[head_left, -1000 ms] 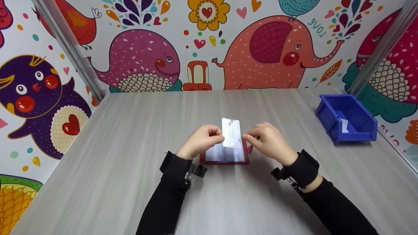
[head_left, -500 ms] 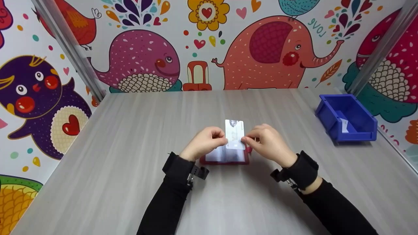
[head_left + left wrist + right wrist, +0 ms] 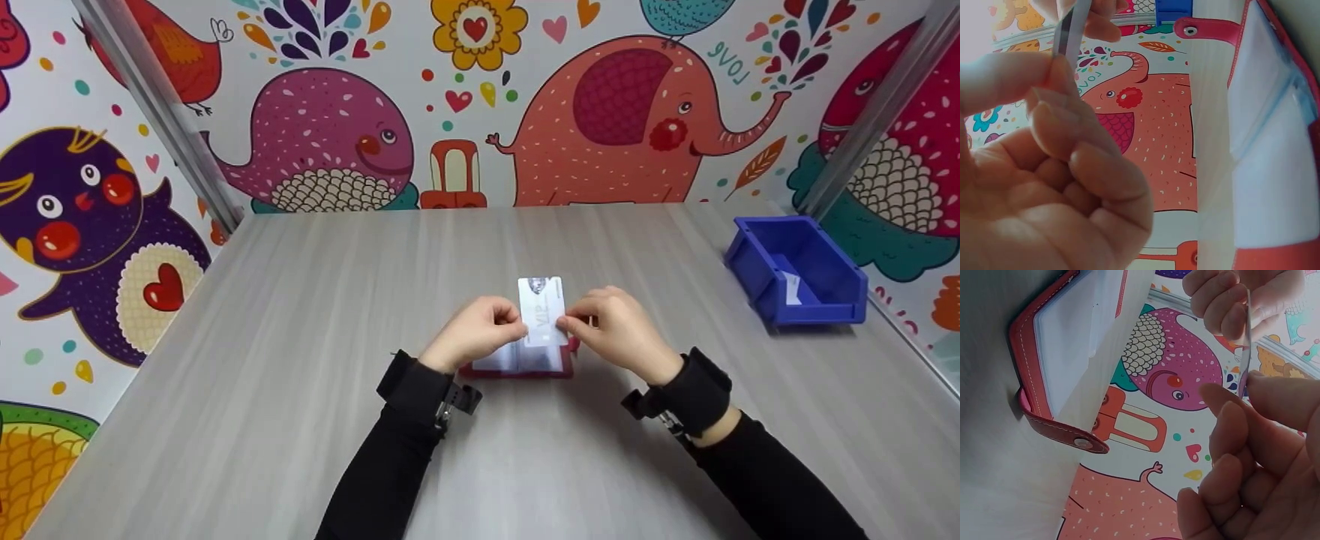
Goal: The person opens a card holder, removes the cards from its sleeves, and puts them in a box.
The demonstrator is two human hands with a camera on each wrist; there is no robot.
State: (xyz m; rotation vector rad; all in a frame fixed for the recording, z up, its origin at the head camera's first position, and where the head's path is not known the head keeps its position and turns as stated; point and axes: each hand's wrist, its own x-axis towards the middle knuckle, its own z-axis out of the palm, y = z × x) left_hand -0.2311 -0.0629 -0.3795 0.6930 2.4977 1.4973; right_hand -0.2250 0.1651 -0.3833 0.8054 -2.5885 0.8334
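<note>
A white card (image 3: pixel 541 304) printed with "VIP" is held up between both hands, over an open red card holder (image 3: pixel 517 375) on the table. The left hand (image 3: pixel 480 331) pinches the card's left edge between thumb and forefinger. From the other side, the right hand (image 3: pixel 619 330) pinches its right edge near the lower corner. In the left wrist view the card (image 3: pixel 1072 34) appears nearly edge-on. Clear plastic sleeves (image 3: pixel 1069 343) fill the card holder, and its red snap strap (image 3: pixel 1064 433) sticks out unfastened at the side. The card covers the holder's far part in the head view.
A blue bin (image 3: pixel 795 270) with a white piece (image 3: pixel 792 288) inside stands at the right of the pale wood-grain table (image 3: pixel 300 300). Walls with cartoon animals rise behind and at both sides, with metal posts (image 3: pixel 161 112) at the corners.
The card has shifted slightly right and turned more upright and face-on. The left hand moved right along with it, and the right hand closed in on the card's right edge. The holder stayed put.
</note>
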